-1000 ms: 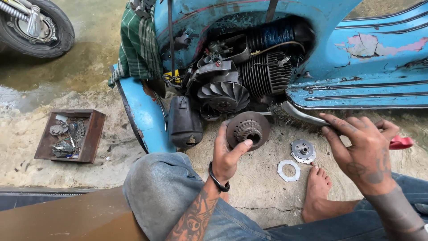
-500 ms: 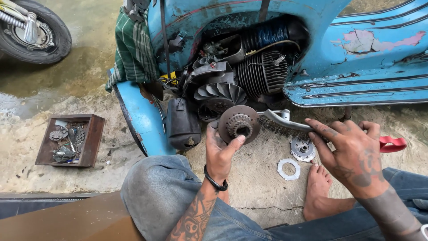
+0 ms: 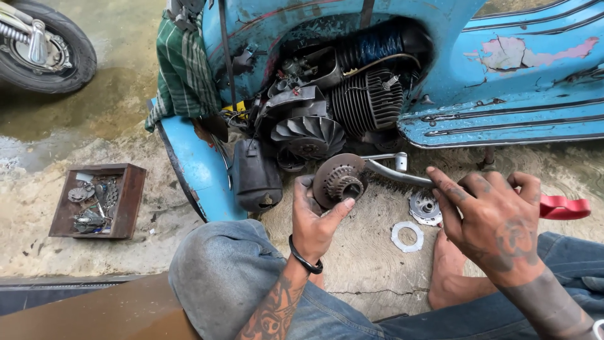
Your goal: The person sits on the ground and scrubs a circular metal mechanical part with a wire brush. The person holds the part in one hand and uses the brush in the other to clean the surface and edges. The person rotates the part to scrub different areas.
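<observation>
My left hand (image 3: 314, 217) grips a round, rusty clutch drum with a toothed hub (image 3: 340, 179), held up in front of the open engine bay of a blue scooter (image 3: 503, 82). Just behind the drum sit the finned fan wheel (image 3: 308, 135) and the ribbed cylinder (image 3: 368, 101). My right hand (image 3: 487, 217) hovers to the right with fingers spread, holding nothing, above a small metal disc part (image 3: 423, 206) and a flat white ring gasket (image 3: 407, 237) lying on the concrete.
A brown wooden box of small metal parts (image 3: 97, 201) lies on the ground at the left. A motorcycle wheel (image 3: 44, 47) stands top left. A green checked cloth (image 3: 182, 69) hangs on the scooter. A red tool handle (image 3: 563, 206) pokes out behind my right hand. The kick lever (image 3: 390, 167) sticks out.
My left hand has lifted the clutch drum off the ground and carried it up toward the engine. My right hand has shifted left and lower, fingers still spread.
</observation>
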